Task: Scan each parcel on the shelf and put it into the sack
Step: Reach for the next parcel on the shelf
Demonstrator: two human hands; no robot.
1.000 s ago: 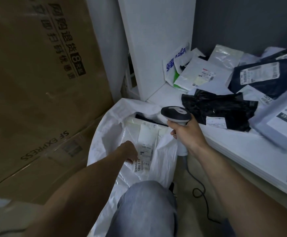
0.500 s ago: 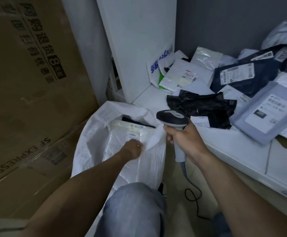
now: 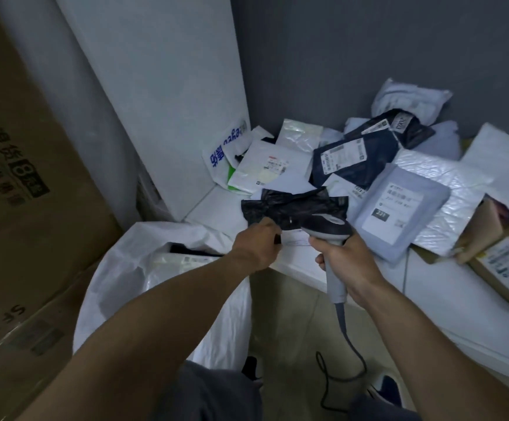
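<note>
Pinching the near edge of the black parcel [image 3: 292,206] with the left hand [image 3: 257,242], at the front of the shelf [image 3: 216,209] just beside the sack [image 3: 119,268]; gripping the scanner [image 3: 327,227] in the right hand [image 3: 345,256], head just over that parcel. Early going, by the look of it: at least one pale parcel [image 3: 180,261] lying in the sack, but a heap left on the shelf, among them a navy parcel [image 3: 353,156] and a grey parcel [image 3: 399,208], and the black one seemingly not yet scanned.
</note>
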